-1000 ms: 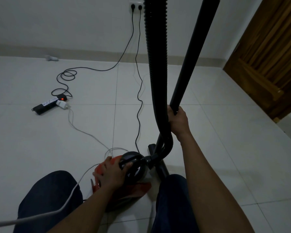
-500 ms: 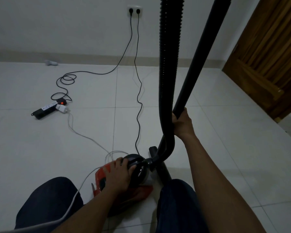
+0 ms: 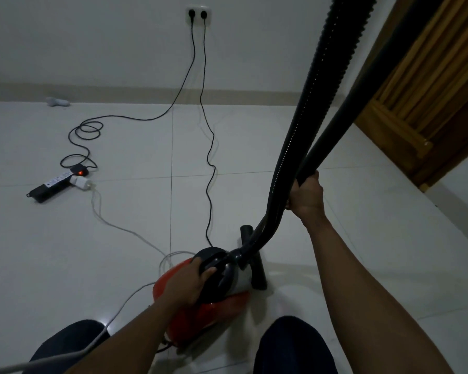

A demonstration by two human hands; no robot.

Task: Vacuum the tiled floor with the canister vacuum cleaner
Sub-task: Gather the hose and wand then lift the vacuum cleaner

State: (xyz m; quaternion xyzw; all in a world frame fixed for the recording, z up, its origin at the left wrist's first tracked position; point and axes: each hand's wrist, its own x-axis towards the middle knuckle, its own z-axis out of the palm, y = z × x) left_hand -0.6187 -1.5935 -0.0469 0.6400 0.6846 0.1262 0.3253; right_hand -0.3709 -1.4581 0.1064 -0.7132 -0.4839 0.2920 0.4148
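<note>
Item: red canister vacuum cleaner (image 3: 200, 306), sitting on the tiled floor (image 3: 335, 238) between the person's knees, near the bottom centre of the view.

Left hand (image 3: 187, 284): fingers are curling around the black handle (image 3: 214, 261) on top of the canister, probably steadying it or getting ready to lift or move it.

Right hand (image 3: 307, 194): fingers are wrapping closed around the lower end of the smooth black tube (image 3: 343, 125), which is rising up and right out of view. Judged purpose: keeping the tube upright and clear of the floor while the canister is being handled.

Ribbed hose (image 3: 316, 85): running beside the tube, bending under the right hand and joining the canister front.

Floor nozzle (image 3: 256, 265): lying on the tiles, just beside the canister.

Black cord (image 3: 210, 163): leading from the wall socket (image 3: 197, 13) to the canister. A second black cord is reaching the power strip (image 3: 53, 183), whose switch is glowing red; a white cable (image 3: 114, 225) is trailing from it toward the person.

Change against the earlier frames: the right hand is holding the tube further right and leaning more; the left hand has shifted from the red body onto the handle. No cleaning stroke is under way yet.
</note>
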